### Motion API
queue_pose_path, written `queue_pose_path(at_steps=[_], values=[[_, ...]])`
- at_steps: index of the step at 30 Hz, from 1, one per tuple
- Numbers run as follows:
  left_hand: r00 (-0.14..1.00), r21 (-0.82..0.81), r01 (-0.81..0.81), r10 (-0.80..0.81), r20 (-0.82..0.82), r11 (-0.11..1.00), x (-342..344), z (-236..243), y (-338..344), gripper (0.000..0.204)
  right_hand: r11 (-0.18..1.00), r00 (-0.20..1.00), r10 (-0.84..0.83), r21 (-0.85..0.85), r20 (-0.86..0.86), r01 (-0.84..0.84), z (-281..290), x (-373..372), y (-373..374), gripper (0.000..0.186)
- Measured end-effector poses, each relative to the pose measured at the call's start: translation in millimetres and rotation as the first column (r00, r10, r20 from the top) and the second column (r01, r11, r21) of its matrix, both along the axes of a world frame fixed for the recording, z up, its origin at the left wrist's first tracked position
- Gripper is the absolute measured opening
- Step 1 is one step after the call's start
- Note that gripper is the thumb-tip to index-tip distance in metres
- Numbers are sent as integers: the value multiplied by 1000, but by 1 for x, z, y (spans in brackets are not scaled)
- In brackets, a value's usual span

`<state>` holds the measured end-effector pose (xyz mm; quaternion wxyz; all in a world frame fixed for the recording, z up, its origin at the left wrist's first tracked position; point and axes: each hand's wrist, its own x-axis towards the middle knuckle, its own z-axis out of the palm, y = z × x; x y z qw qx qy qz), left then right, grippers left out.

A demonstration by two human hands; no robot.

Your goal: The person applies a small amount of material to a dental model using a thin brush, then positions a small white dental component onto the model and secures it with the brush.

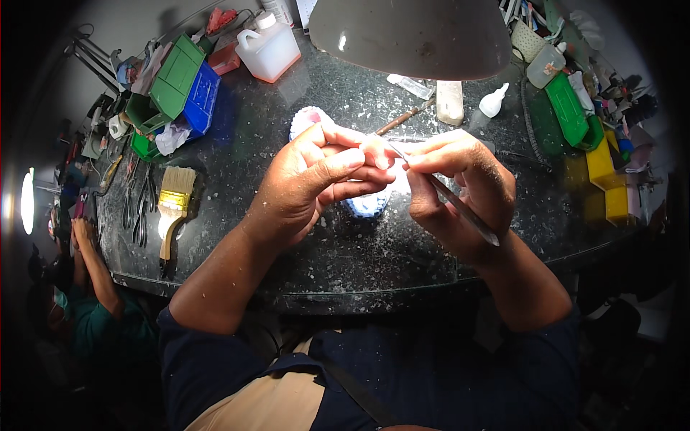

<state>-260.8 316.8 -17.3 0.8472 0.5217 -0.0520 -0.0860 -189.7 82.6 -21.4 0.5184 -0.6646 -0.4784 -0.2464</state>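
Observation:
Over the middle of the dark bench I pinch a small pale pink piece point(376, 151) with my left hand point(305, 172); the bright light washes out its shape, so its kind is unclear. In my right hand point(467, 188) is a slim metal carving tool point(463, 206), held like a pen. Its tip meets or nearly meets the pale piece, while its flat end sticks out below the palm. Below my hands, partly hidden, sits a light blue dental model point(367, 205). A white and pink dental model point(310, 121) lies just beyond my left hand.
A lamp shade point(413, 36) overhangs the far bench. A paintbrush point(175, 205) lies left, near green and blue bins point(195, 100). Behind stands a jug point(267, 50). Right are a white dropper bottle point(493, 100) and yellow bins point(606, 161). Another person's arm point(100, 266) shows far left.

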Motion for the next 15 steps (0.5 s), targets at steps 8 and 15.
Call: queue_pose_path(at_steps=[8, 15], values=[[996, -12, -36, 35, -84, 999, 0, -2, -1, 40, 998, 992, 68, -14, 102, -67, 5, -1, 3, 23], [1000, -27, -12, 12, -19, 1000, 0, -5, 0, 42, 998, 985, 26, -52, 168, -17, 9, -1, 2, 24]])
